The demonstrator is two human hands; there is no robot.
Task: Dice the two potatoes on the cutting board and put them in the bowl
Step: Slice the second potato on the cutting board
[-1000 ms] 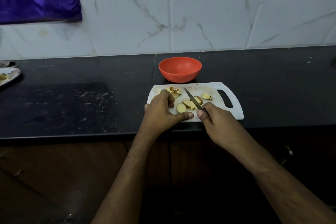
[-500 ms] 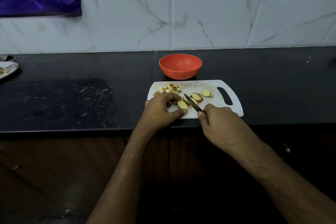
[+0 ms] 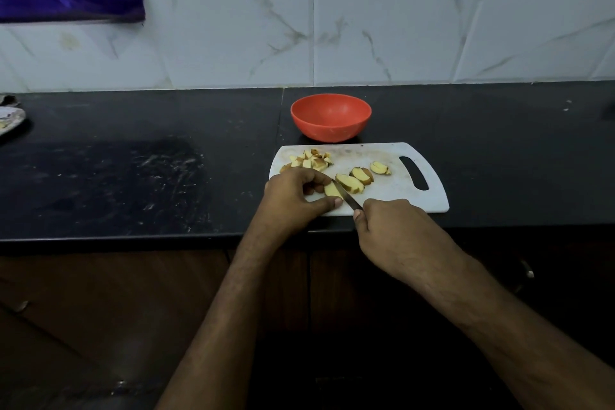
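**Knife on a potato slice at mid-frame**

The left hand [image 3: 293, 195] pinches a potato slice [image 3: 330, 190] on the white cutting board [image 3: 396, 190]. The right hand [image 3: 396, 230] grips the knife [image 3: 344, 195], blade on that slice. Diced pieces [image 3: 311, 159] lie at the board's upper left; the red bowl [image 3: 330, 116] stands just above on the bench [image 3: 133, 170].

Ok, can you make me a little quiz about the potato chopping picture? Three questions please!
1. True or false: the orange bowl already has potato in it.
2. Which hand holds the knife: A left, B right?
3. Fill in: the diced pieces lie at the cutting board's far ____ corner.

Key: 1 false, it looks empty. 2 B, the right hand; the left hand steadies a potato slice. 3 left.
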